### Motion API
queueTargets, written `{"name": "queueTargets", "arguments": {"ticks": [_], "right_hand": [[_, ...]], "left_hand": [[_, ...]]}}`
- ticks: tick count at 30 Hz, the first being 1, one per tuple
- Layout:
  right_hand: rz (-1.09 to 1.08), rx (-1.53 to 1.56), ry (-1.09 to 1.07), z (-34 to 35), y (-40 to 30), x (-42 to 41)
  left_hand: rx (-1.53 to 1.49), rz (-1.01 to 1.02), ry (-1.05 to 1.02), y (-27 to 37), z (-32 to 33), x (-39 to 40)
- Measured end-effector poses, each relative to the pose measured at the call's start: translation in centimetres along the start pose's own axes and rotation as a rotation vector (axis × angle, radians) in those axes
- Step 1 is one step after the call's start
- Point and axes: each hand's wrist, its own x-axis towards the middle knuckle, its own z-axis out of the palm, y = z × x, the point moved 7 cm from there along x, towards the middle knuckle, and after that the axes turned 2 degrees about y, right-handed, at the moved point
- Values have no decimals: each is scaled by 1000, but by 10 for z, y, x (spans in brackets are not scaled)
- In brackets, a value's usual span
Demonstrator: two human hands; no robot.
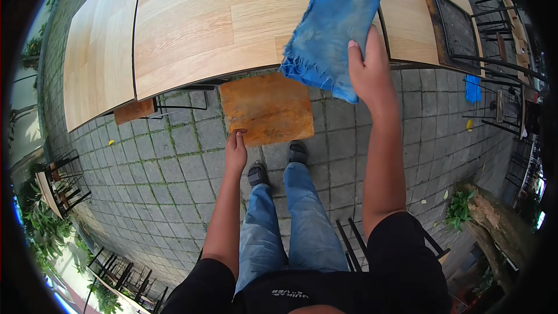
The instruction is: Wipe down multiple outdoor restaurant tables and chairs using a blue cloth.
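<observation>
My right hand [370, 67] grips a folded blue cloth [333, 35] with frayed edges, thumb on top. The cloth is above the front edge of a light wooden table [196, 22]; whether it touches the tabletop I cannot tell. Lower and to the left, my left hand [236, 148] has its thumb and fingers closed on the near left corner of a worn orange-brown wooden stool seat [270, 111]. The seat lies just beyond my feet, its far edge close to the table's edge. Its legs are hidden.
An upturned stool [453, 30] rests on the tabletop at the right. Another wooden seat [135, 111] sits partly under the table at left. A blue object [472, 88] hangs or lies near stacked furniture at right. Behind my right side are dark metal legs [351, 242] and a tree trunk [497, 218].
</observation>
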Motion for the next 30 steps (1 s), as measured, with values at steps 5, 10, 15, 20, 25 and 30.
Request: {"name": "queueTargets", "arguments": {"ticks": [5, 10, 15, 20, 25, 30], "right_hand": [[8, 550, 66, 5, 37, -131], [92, 702, -18, 102, 133, -167], [288, -293, 85, 148, 228, -188], [-195, -358, 78, 215, 159, -156], [-180, -670, -24, 256, 167, -122], [-235, -718, 63, 267, 171, -69]], "left_hand": [[15, 4, 126, -15, -28, 40], [77, 93, 173, -45, -39, 74], [173, 214, 267, -38, -9, 85], [259, 239, 218, -32, 9, 89], [281, 196, 245, -32, 11, 83], [280, 117, 206, -25, 14, 81]]}}
